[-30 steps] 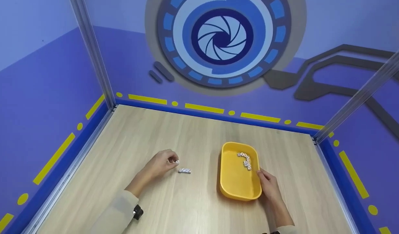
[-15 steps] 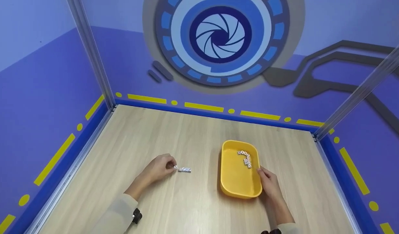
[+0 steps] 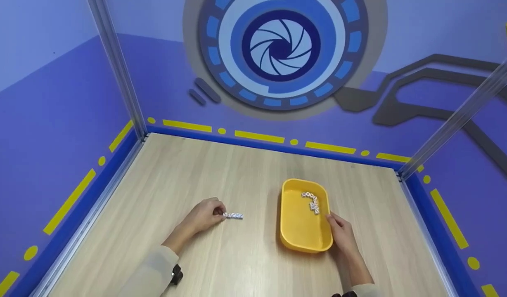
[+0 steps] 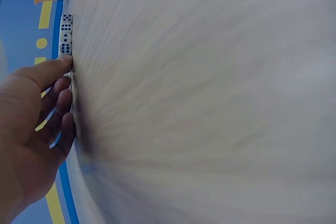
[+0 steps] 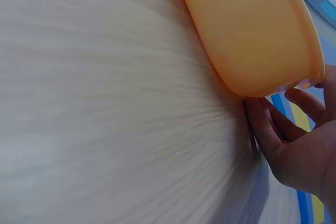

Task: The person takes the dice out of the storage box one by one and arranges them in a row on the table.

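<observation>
In the head view, left of the yellow box (image 3: 305,231), the left hand (image 3: 204,214), its grip narrow on a die (image 3: 225,214), has just lengthened the dice row (image 3: 235,215). The left wrist view shows that pinch at the row's end; the right wrist view, the right hand (image 5: 296,153) holding the box.

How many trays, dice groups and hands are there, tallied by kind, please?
Trays: 1 (yellow tray)
Dice groups: 2 (dice row on the table, dice cluster in the tray)
Hands: 2 (left hand, right hand)
Total: 5
</observation>
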Demonstrator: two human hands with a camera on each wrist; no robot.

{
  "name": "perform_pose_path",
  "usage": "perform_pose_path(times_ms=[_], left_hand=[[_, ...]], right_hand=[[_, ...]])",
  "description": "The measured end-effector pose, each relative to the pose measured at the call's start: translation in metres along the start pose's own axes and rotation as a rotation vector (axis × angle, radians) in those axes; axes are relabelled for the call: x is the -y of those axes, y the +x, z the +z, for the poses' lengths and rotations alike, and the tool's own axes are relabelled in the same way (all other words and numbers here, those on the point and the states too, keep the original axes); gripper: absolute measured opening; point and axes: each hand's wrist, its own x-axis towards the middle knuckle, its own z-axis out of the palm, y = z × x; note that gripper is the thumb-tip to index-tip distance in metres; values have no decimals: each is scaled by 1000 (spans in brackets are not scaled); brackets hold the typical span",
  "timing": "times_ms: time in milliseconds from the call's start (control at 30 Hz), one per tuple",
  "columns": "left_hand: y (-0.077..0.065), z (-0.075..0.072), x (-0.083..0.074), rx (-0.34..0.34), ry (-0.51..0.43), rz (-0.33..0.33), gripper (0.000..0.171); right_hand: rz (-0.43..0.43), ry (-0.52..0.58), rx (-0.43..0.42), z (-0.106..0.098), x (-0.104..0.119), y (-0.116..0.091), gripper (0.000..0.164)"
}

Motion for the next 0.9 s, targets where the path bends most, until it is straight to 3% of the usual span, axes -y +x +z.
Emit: perform_pose_path(times_ms=[367,567,733,900], left_hand=[[0,2,-4,-14,-34,-17,13],[7,-8,-7,34,-67,-37,24],[20,-21,-20,24,-54,-16,35],[33,-24,-46,-1,-61,48,35]], right_hand=[[18,8,-5,0,1,1,56],[35,16,-3,0,3,1,57],[19,-17,-13,-1,4,1,60],[23,-65,-5,-2,2,1,65]])
